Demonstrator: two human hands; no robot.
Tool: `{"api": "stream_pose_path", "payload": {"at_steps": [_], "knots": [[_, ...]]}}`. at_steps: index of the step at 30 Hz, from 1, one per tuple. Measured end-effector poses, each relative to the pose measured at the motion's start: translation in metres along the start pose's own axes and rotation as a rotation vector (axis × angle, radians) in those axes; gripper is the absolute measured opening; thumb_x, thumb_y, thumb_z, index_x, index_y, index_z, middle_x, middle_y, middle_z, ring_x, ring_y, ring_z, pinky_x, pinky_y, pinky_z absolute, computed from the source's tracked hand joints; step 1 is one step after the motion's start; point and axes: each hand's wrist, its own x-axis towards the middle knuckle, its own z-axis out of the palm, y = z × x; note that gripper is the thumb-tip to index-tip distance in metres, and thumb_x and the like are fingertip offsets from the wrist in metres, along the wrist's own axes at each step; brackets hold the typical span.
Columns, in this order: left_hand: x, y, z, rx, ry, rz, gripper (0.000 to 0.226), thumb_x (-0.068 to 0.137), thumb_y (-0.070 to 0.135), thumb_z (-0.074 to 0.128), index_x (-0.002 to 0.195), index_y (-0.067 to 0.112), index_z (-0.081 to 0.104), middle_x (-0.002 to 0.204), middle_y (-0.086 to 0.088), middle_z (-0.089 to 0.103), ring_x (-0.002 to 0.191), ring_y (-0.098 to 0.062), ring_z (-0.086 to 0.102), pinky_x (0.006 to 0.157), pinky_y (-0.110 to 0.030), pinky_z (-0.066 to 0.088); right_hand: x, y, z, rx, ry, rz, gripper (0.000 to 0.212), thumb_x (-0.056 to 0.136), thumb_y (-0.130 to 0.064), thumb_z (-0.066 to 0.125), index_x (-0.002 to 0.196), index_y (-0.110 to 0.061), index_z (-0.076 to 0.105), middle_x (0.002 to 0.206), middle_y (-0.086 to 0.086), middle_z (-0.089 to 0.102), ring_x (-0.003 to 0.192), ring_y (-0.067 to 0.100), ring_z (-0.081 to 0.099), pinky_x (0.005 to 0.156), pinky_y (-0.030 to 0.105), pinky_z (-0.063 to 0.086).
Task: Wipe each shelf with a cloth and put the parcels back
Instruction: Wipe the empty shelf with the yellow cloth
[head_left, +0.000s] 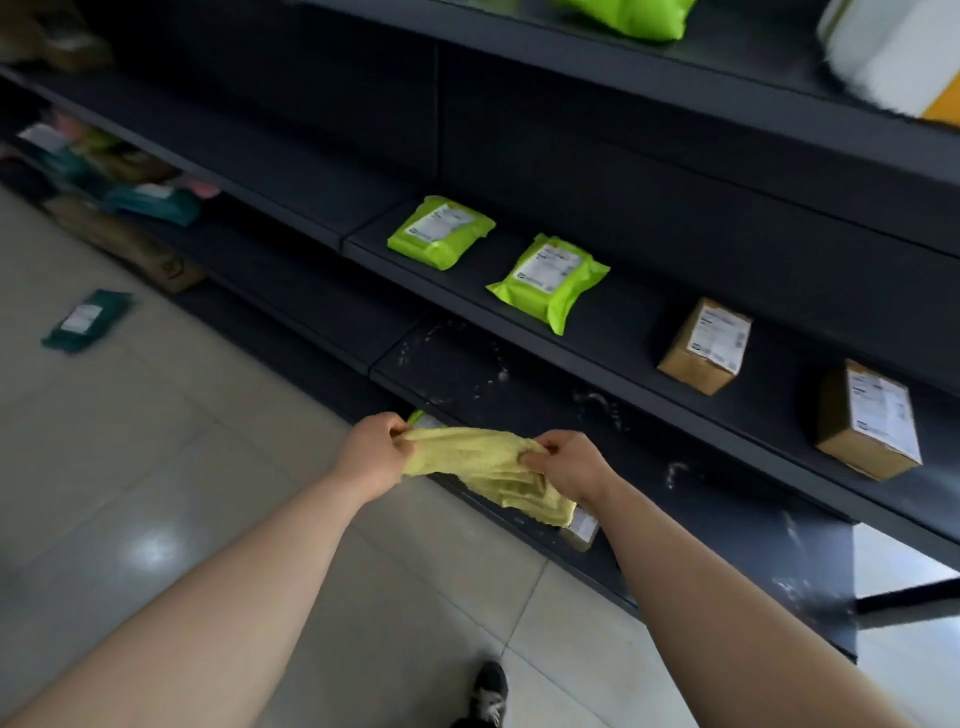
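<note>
Yellow cloth held in the air between both hands, in front of the edge of the lower shelf. Left hand pinching the cloth's left end, fingers clenched on it; right hand gripping the right side, fingers closed into the fabric. Cloth bunched and creased, stretched between the two grips, loose lower corner hanging below the right hand. Lower shelf dark, marked with pale smears and specks. On the shelf above: two lime-green parcels lying flat, labels up, near each other; two brown boxes further right, apart. Partly hidden behind the cloth, a labelled parcel on a lower level. Dark teal parcel lying on the tiled floor at left. Shoe at bottom edge.
</note>
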Motion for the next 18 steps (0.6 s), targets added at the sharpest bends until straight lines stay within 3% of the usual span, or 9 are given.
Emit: {"api": "stream_pose_path", "payload": {"at_steps": [4,8,11,14,16,18], "knots": [[0.031,-0.010,-0.004,-0.085,0.086,-0.134,0.017,0.095,0.023,0.050,0.097,0.008,0.059,0.088,-0.012,0.066,0.081,-0.032,0.067,0.076,-0.044,0.057,0.031,-0.016,0.017,0.013,-0.066,0.000,0.023,0.091,-0.030,0.060,0.103,-0.010,0.065,0.093,0.002,0.064,0.085,0.015,0.059,0.071,0.026,0.047],[0.071,-0.016,-0.008,-0.104,0.040,-0.220,0.036,0.098,0.035,0.038,0.111,0.005,0.052,0.103,-0.015,0.061,0.092,-0.030,0.062,0.085,-0.044,0.054,0.073,-0.029,0.026,0.056,-0.095,-0.009,0.016,0.090,-0.030,0.058,0.103,-0.020,0.062,0.105,0.003,0.066,0.097,0.019,0.062,0.081,0.032,0.049],[0.100,-0.014,-0.014,-0.118,-0.005,-0.266,0.044,0.100,0.043,0.033,0.116,0.006,0.050,0.104,-0.012,0.062,0.090,-0.024,0.063,0.084,-0.040,0.053,0.102,-0.042,0.029,0.045,-0.127,-0.011,0.017,0.089,-0.029,0.057,0.106,-0.025,0.061,0.106,0.000,0.065,0.097,0.017,0.063,0.087,0.035,0.051],[0.128,-0.008,-0.024,-0.114,-0.085,-0.293,0.053,0.090,0.050,0.055,0.121,0.007,0.047,0.110,-0.005,0.060,0.095,-0.017,0.058,0.076,-0.027,0.048,0.132,-0.059,0.032,0.062,-0.182,0.022,0.018,0.089,-0.028,0.056,0.105,-0.025,0.060,0.106,0.002,0.066,0.098,0.020,0.064,0.091,0.041,0.053],[0.137,-0.007,-0.027,-0.145,-0.154,-0.299,0.056,0.080,0.034,0.074,0.121,0.010,0.043,0.106,0.000,0.057,0.087,-0.010,0.054,0.062,-0.016,0.044,0.144,-0.066,0.035,0.059,-0.182,0.036,0.017,0.090,-0.026,0.053,0.105,-0.024,0.060,0.107,0.003,0.065,0.099,0.021,0.063,0.092,0.042,0.052],[0.148,-0.011,-0.032,-0.157,-0.158,-0.323,0.051,0.079,0.017,0.076,0.115,0.010,0.041,0.094,0.002,0.052,0.078,-0.007,0.050,0.053,-0.013,0.045,0.158,-0.072,0.040,0.058,-0.173,0.054,0.017,0.091,-0.023,0.053,0.107,-0.022,0.060,0.107,0.003,0.064,0.099,0.020,0.062,0.090,0.039,0.051]]}}
